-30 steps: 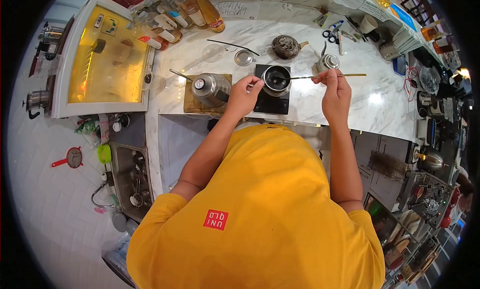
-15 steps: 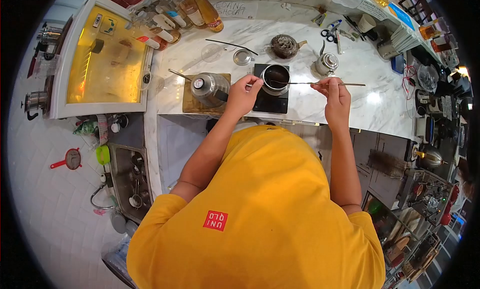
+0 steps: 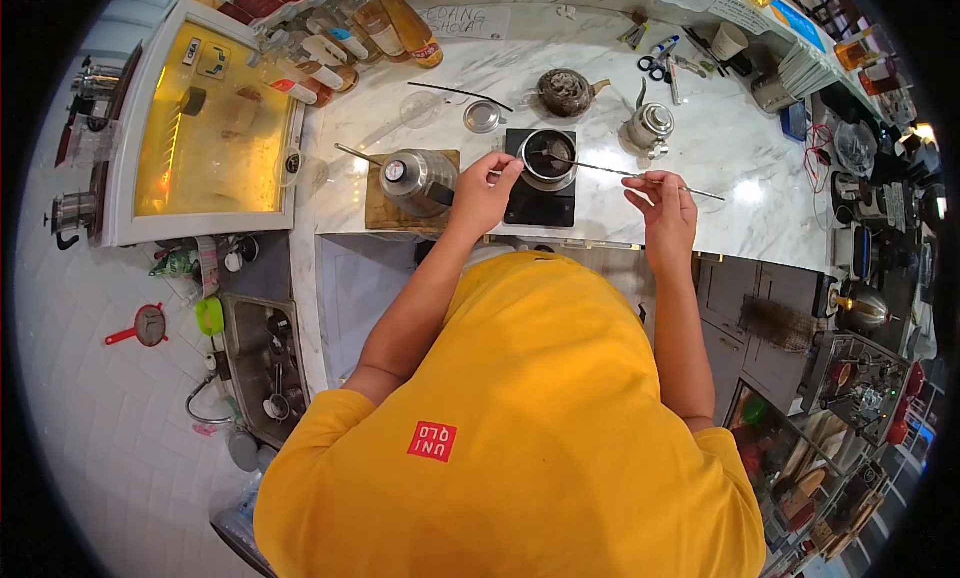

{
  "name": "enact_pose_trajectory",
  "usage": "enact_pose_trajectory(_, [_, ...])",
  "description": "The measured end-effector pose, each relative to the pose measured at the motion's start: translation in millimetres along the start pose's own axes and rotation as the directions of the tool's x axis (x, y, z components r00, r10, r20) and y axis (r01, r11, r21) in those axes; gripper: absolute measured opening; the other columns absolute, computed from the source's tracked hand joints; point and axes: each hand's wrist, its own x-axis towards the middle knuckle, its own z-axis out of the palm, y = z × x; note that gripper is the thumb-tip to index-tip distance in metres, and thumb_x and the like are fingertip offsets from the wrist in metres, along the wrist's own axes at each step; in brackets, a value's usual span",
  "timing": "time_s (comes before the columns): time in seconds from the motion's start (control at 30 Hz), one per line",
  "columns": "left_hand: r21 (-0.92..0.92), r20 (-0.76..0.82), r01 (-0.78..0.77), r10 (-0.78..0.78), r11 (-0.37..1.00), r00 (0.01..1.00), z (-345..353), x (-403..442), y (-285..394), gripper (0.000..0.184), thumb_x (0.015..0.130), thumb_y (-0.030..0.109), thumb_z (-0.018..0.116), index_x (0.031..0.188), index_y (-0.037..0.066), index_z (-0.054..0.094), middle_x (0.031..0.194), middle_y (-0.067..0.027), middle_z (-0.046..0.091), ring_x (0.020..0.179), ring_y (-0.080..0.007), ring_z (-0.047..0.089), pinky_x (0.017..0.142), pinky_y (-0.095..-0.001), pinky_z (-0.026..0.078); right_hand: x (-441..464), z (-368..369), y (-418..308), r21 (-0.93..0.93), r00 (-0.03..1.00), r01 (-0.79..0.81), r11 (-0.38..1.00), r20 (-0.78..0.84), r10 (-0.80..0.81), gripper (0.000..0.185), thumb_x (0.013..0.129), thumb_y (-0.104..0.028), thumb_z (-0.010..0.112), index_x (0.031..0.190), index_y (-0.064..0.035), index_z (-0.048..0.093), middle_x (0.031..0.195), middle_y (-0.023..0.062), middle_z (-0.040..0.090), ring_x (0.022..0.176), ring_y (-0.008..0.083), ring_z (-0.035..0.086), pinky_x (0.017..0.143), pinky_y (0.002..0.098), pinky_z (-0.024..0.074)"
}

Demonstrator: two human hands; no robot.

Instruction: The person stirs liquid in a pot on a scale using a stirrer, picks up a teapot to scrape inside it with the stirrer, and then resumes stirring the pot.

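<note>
A round pot [image 3: 530,175] with dark liquid inside stands on a flat black scale [image 3: 541,209]. My left hand [image 3: 487,186] is closed at its left side, thumb and finger pinching the rim. Between the fingertips of my right hand [image 3: 663,206] is the shaft of a long, thin bar spoon [image 3: 612,171]. The spoon slants leftward over the pot, and its far end dips into the dark liquid. Just left of my left hand, a steel gooseneck kettle [image 3: 425,170] with a dial on its lid rests on a wooden board [image 3: 384,211].
Behind the scale are a round metal lid [image 3: 482,116], a black straw [image 3: 460,94] and a dark teapot [image 3: 566,92]. A small silver pot [image 3: 652,125] stands to the right. Bottles [image 3: 408,23] line the back left; a sink [image 3: 262,363] lies at left.
My right hand has moved slightly, and the spoon now tilts with its outer end lower in view. My left hand stays at the pot's rim.
</note>
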Motion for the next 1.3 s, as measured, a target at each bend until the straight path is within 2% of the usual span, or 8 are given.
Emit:
enact_pose_trajectory(0.13, [-0.018,0.001,-0.011,0.011,1.0,1.0,0,0,-1,0.022,0.1,0.025,0.067,0.103,0.004,0.07,0.081,0.0,0.066,0.077,-0.0084,0.06,0.071,-0.0261,0.049,-7,-2,1,0.047,0.999,0.003,0.999,0.048,-0.006,0.031,0.111,-0.028,0.042,0.113,-0.0019,0.059,0.105,0.0156,0.07,0.109,0.0299,0.067,0.096,0.0444,0.0538])
enact_pose_trajectory(0.2, [-0.036,-0.02,-0.018,0.017,0.999,1.0,1,0,-2,0.024,0.098,0.028,0.068,0.102,0.004,0.071,0.081,-0.0029,0.068,0.073,-0.011,0.06,0.071,-0.0281,0.05,-10,-3,0,0.062,0.997,0.004,0.998,0.071,-0.008,0.031,0.111,-0.028,0.043,0.114,-0.0016,0.059,0.107,0.0161,0.07,0.112,0.0307,0.066,0.096,0.0451,0.0536])
enact_pose_trajectory(0.6, [-0.039,-0.02,-0.014,0.014,0.999,1.0,1,1,-4,0.026,0.097,0.03,0.069,0.102,0.004,0.071,0.082,-0.0037,0.07,0.074,-0.0119,0.06,0.072,-0.0297,0.051,-17,-7,1,0.116,0.996,0.039,0.992,0.071,-0.047,0.032,0.11,-0.024,0.037,0.115,-0.0003,0.058,0.111,0.0188,0.068,0.115,0.0339,0.064,0.099,0.0497,0.0518])
enact_pose_trajectory(0.9, [-0.057,-0.015,-0.007,0.006,0.998,1.0,1,3,-8,0.028,0.097,0.03,0.069,0.102,0.003,0.071,0.083,-0.0045,0.071,0.074,-0.0121,0.061,0.072,-0.0298,0.051,-20,-6,2,0.124,0.996,0.07,0.99,0.052,-0.077,0.032,0.109,-0.021,0.04,0.114,0.0028,0.059,0.111,0.0181,0.067,0.112,0.0336,0.067,0.097,0.0472,0.0533])
enact_pose_trajectory(1.1, [-0.05,-0.005,-0.008,0.008,0.999,1.0,0,2,-7,0.028,0.097,0.03,0.069,0.102,0.003,0.071,0.083,-0.0045,0.07,0.074,-0.0119,0.06,0.071,-0.0293,0.051,-17,2,6,0.021,0.998,0.066,0.998,0.021,-0.066,0.033,0.109,-0.02,0.038,0.115,0.0047,0.059,0.111,0.0167,0.066,0.112,0.032,0.068,0.097,0.0432,0.0544])
enact_pose_trajectory(1.2, [-0.048,-0.005,-0.013,0.012,0.999,1.0,0,3,-8,0.028,0.097,0.03,0.069,0.102,0.003,0.071,0.082,-0.0043,0.07,0.073,-0.0116,0.06,0.071,-0.0294,0.051,-15,3,9,0.018,0.998,0.058,0.998,0.015,-0.059,0.031,0.109,-0.023,0.042,0.114,0.0016,0.06,0.108,0.0186,0.071,0.112,0.033,0.068,0.098,0.0448,0.0531])
enact_pose_trajectory(1.3, [-0.053,0.005,-0.003,0.003,0.999,1.0,0,3,-8,0.028,0.097,0.031,0.069,0.102,0.003,0.071,0.081,-0.0041,0.07,0.073,-0.0113,0.06,0.071,-0.0295,0.051,-14,3,10,0.03,0.998,0.063,0.998,0.013,-0.063,0.03,0.108,-0.022,0.043,0.114,0.0018,0.06,0.109,0.0182,0.07,0.112,0.0334,0.068,0.098,0.0455,0.0534])
